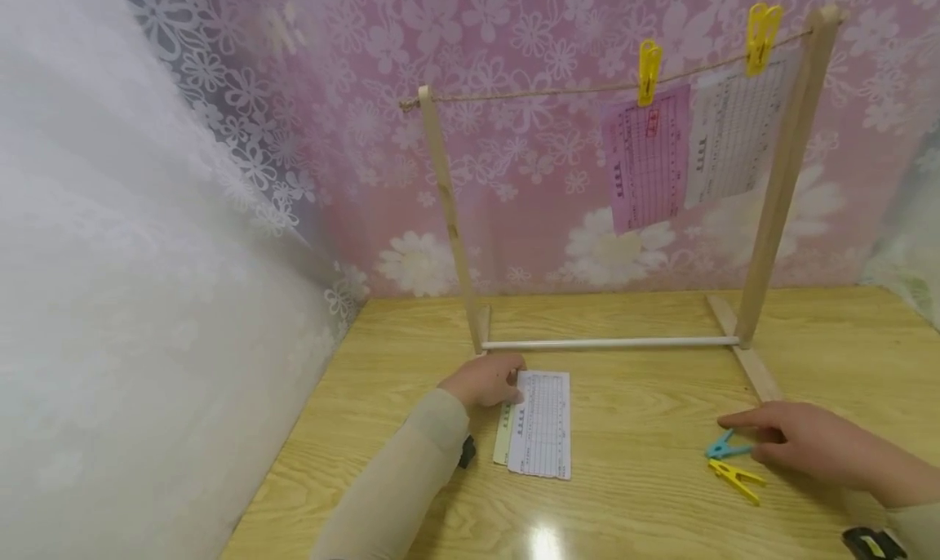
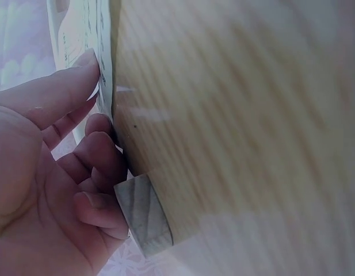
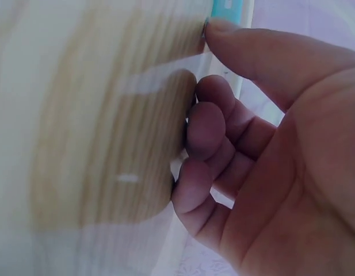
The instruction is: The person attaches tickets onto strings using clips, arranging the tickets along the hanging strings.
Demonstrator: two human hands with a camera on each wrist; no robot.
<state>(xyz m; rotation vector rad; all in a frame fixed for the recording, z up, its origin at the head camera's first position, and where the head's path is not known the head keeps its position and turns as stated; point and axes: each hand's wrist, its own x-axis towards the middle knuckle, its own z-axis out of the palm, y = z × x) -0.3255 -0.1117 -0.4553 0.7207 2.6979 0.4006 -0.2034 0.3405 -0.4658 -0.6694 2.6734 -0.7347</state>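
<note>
White slip [image 1: 544,429], on desk [image 1: 639,405] at head view's 5 o'clock, over green slip [image 1: 500,454].
Probably light, limp, easily creased; best taken by its top edge. Right hand [image 1: 815,446], 4 o'clock: thumb touching blue clip [image 1: 719,447], pinch unclear. Left hand [image 1: 485,379]: fingers bent, thumb touching white slip; cannot tell whether pinching.

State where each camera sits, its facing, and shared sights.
Head: on the head, facing forward and down at the yellow wood-grain tabletop; left hand, right hand, beige sleeves show.
Left wrist: worn there, facing that hand and a printed white paper sheet.
Right wrist: worn there, facing that hand, a turquoise plastic clothespin at top.
Head and right wrist share the clothespin.
</note>
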